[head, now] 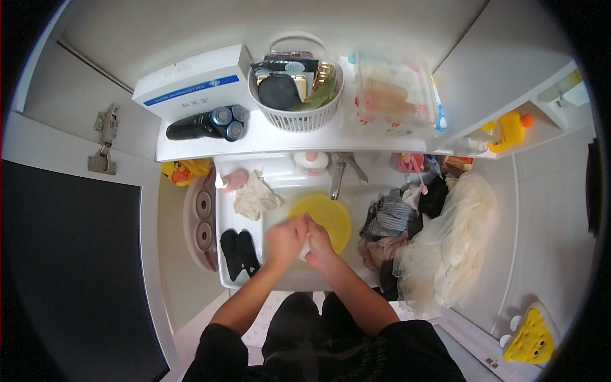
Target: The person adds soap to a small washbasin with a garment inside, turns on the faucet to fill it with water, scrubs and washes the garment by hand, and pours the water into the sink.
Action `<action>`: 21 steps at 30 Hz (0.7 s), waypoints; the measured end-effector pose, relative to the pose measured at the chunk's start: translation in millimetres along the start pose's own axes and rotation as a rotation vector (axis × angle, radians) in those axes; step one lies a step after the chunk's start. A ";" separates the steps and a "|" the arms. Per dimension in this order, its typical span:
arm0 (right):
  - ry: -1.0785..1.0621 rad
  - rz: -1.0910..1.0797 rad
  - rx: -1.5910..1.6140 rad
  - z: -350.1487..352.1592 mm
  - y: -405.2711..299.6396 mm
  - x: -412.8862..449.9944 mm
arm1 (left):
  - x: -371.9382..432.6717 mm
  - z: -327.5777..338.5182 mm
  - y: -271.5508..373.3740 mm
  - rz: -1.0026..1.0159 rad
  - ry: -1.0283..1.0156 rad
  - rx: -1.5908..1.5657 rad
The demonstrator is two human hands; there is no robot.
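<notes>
Both of my hands are together over a yellow plastic basin [340,217] that sits in the white sink below the metal faucet [337,175]. A small white cloth [304,249] is gripped between them. My left hand [285,238] is blurred and closed against it; my right hand [319,241] is closed around its other side. What the cloth is, I cannot tell. On the sink's left ledge lie a crumpled cream cloth [256,196] and a pair of black socks [239,253]. Striped, pink and black clothes [394,215] are heaped on the right.
A shelf above the sink holds an electric shaver [210,125], a white box [191,86], a plastic basket [296,117] and a clear container [396,95]. Pump bottles [234,181] stand behind the ledge. Cream tulle [458,243] hangs at the right. An opened cabinet door [76,258] is at the left.
</notes>
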State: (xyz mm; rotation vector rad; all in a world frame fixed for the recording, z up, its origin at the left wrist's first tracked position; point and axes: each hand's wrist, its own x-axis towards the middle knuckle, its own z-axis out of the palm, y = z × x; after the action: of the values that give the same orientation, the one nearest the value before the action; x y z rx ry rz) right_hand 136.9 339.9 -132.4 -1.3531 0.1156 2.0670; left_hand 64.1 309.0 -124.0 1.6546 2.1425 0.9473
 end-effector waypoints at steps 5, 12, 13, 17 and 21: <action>-0.367 -0.010 -0.052 -36.7 13.6 26.0 | -1.1 1.4 -10.0 0.086 0.018 -0.063; -0.189 0.032 -0.054 -14.1 -2.0 7.6 | -8.8 -1.7 1.5 0.149 -0.061 -0.028; -0.074 0.053 0.060 -3.1 -1.3 -4.4 | -0.1 -0.1 -6.4 0.090 -0.003 -0.067; -0.241 -0.058 -0.097 -29.8 1.1 11.1 | -4.5 -3.3 6.6 0.096 -0.105 -0.006; -0.410 0.034 0.070 -35.8 1.6 12.7 | 7.3 -5.2 -2.5 0.089 -0.041 -0.081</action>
State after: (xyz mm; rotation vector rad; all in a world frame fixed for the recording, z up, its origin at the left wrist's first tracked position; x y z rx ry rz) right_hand 160.9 330.0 -160.0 -0.8692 0.0329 2.3009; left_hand 57.0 313.7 -120.4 1.7270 1.9915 1.0030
